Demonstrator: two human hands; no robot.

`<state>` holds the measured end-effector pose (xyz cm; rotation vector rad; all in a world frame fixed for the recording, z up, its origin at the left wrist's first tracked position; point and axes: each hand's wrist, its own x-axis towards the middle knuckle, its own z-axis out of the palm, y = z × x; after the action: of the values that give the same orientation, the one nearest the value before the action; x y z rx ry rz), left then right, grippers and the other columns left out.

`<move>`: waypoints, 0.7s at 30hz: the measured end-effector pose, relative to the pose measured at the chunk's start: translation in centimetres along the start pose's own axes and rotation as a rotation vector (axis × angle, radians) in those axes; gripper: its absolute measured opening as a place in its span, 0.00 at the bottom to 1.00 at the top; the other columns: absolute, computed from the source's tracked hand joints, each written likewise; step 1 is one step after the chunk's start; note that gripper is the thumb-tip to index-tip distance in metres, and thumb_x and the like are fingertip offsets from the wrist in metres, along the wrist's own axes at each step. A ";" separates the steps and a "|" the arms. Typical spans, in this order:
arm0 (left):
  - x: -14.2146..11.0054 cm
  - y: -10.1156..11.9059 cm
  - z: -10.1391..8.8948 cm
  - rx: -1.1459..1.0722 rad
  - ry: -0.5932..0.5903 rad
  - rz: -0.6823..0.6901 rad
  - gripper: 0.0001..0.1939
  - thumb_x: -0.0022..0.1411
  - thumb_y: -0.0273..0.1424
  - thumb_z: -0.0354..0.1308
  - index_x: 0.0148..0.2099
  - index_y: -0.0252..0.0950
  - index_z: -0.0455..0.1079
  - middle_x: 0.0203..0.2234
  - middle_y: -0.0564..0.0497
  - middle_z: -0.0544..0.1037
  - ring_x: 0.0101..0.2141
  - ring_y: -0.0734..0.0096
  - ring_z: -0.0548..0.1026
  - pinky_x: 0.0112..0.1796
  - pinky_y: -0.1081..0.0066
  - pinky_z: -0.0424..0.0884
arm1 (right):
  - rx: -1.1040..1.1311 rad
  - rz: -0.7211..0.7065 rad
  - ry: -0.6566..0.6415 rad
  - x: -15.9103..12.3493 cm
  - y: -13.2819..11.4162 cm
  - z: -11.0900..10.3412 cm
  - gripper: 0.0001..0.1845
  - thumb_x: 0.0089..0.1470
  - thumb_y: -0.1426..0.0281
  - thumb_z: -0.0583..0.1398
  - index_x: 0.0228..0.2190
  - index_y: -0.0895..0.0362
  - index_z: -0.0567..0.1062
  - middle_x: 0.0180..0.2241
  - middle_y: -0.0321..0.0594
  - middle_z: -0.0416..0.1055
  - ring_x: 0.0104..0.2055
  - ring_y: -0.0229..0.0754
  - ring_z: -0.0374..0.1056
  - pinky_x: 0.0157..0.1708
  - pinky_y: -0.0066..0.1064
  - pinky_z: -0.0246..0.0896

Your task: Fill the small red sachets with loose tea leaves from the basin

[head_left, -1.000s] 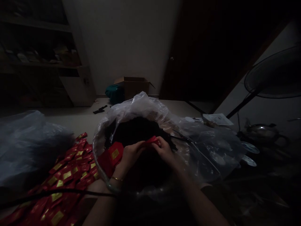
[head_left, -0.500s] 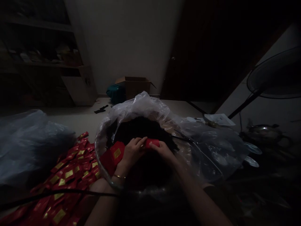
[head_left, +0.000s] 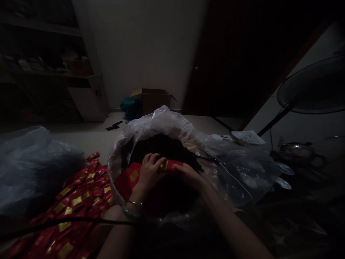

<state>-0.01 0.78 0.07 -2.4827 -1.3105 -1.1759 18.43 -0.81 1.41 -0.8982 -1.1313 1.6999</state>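
Observation:
Over a round container [head_left: 111, 172] lined with clear plastic, both my hands meet at a red packet with a gold label [head_left: 171, 165]. My left hand [head_left: 151, 171] has its fingers closed on the packet's left end. The right end is pinched by my right hand [head_left: 190, 176], whose thumb lies on top. Dark loose material [head_left: 161, 145], perhaps dried leaves, fills the container behind the hands. Beside my left wrist, another red packet with a gold square [head_left: 133, 175] rests inside the rim. Deep shadow hides what lies below my hands.
Many red packets [head_left: 78, 201] are heaped at the left, near a big translucent plastic bag [head_left: 37, 165]. At the right are a clear bag [head_left: 242, 165], a kettle [head_left: 298, 149] and a standing fan [head_left: 312, 86]. A cardboard box [head_left: 155, 100] stands by the wall.
The packet in my hands has turned a little, so that more of its gold label shows. My left fingers have shifted slightly up and left. The view has moved slightly.

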 end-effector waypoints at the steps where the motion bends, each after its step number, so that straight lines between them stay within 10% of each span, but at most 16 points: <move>1: -0.1 0.0 0.2 -0.046 -0.023 0.015 0.22 0.51 0.33 0.65 0.50 0.41 0.70 0.43 0.44 0.71 0.45 0.56 0.65 0.46 0.57 0.67 | 0.006 -0.002 0.023 0.1 0.1 -0.1 0.19 0.45 0.59 0.65 0.36 0.60 0.78 0.35 0.41 0.77 0.37 0.41 0.70 0.45 0.33 0.59; 13: -0.1 0.3 0.2 0.047 -0.101 0.049 0.24 0.51 0.31 0.63 0.52 0.39 0.68 0.52 0.45 0.71 0.60 0.48 0.54 0.59 0.45 0.45 | 0.222 0.066 0.084 1.3 2.2 -0.3 0.20 0.41 0.57 0.68 0.32 0.59 0.78 0.34 0.38 0.76 0.35 0.38 0.69 0.45 0.32 0.58; 21: -0.3 1.3 1.7 0.055 -0.162 0.075 0.22 0.54 0.32 0.61 0.52 0.36 0.66 0.47 0.45 0.76 0.49 0.51 0.68 0.47 0.53 0.63 | 0.077 0.184 -0.040 2.5 1.3 -0.2 0.25 0.51 0.48 0.57 0.30 0.59 0.76 0.28 0.36 0.73 0.36 0.39 0.67 0.46 0.33 0.57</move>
<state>1.81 0.48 -1.01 -2.6086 -1.2548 -0.9271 17.37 1.29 -0.09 -0.9468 -1.0278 1.9054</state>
